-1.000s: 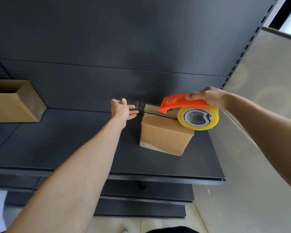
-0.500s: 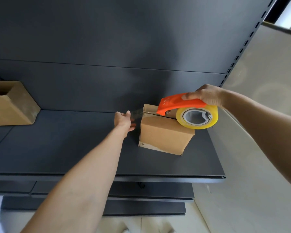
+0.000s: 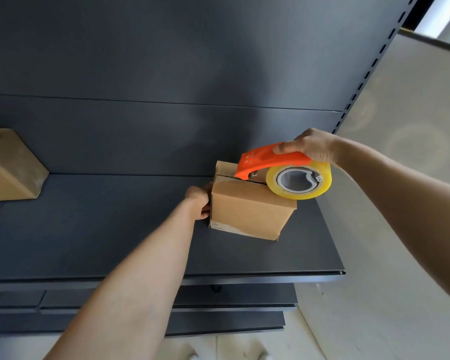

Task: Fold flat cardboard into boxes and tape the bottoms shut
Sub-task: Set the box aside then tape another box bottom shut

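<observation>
Shelf (image 3: 115, 229) space lies open to the left, as far as a second box (image 3: 8, 167); the wall and upright crowd the right. Box (image 3: 247, 211) sits near the shelf's right end, seam up. Dispenser (image 3: 270, 159), gripped by the right hand (image 3: 312, 146), rests its front on that seam; best drawn straight along it, pressing down. Left hand (image 3: 198, 203) presses the box's left side, bracing it.

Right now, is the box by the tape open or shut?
Shut: the flaps on top of the box lie flat, meeting at a seam under the orange tape dispenser.
</observation>
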`<action>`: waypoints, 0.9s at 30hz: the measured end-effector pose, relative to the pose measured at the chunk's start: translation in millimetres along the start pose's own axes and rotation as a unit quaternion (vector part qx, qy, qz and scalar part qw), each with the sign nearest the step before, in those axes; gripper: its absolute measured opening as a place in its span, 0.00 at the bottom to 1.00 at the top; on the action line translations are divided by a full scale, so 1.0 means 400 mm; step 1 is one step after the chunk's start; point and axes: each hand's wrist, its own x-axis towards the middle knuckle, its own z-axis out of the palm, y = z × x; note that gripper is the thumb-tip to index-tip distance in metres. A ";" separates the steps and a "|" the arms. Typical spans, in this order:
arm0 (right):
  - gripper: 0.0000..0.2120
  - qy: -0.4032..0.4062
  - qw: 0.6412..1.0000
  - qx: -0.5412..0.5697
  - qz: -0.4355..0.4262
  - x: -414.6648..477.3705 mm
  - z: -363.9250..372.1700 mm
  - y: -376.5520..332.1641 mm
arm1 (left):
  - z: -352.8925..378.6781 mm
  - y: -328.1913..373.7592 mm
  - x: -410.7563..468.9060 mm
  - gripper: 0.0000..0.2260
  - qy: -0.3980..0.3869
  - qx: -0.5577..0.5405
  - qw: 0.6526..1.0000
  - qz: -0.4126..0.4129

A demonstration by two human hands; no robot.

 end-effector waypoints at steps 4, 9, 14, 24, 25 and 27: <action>0.21 0.000 1.000 -0.012 0.001 0.002 0.002 -0.011 | -0.007 -0.005 0.004 0.13 0.025 0.000 0.999 -0.038; 0.22 -0.007 1.000 -0.020 0.002 0.010 0.002 -0.013 | -0.002 0.048 -0.037 0.11 0.150 0.083 0.961 0.218; 0.24 -0.012 1.000 -0.027 -0.003 0.016 0.000 -0.010 | 0.042 0.086 -0.100 0.14 -0.016 0.115 0.920 0.375; 0.36 -0.067 0.997 -0.034 -0.008 -0.013 -0.035 0.011 | 0.035 0.049 -0.051 0.28 -0.034 0.234 0.882 0.408; 0.38 -0.074 0.997 -0.033 -0.010 -0.014 -0.038 0.014 | 0.033 0.050 -0.051 0.28 -0.030 0.255 0.879 0.402; 0.37 -0.088 0.995 -0.040 -0.015 -0.015 -0.048 0.026 | 0.033 0.055 -0.062 0.24 -0.014 0.287 0.875 0.390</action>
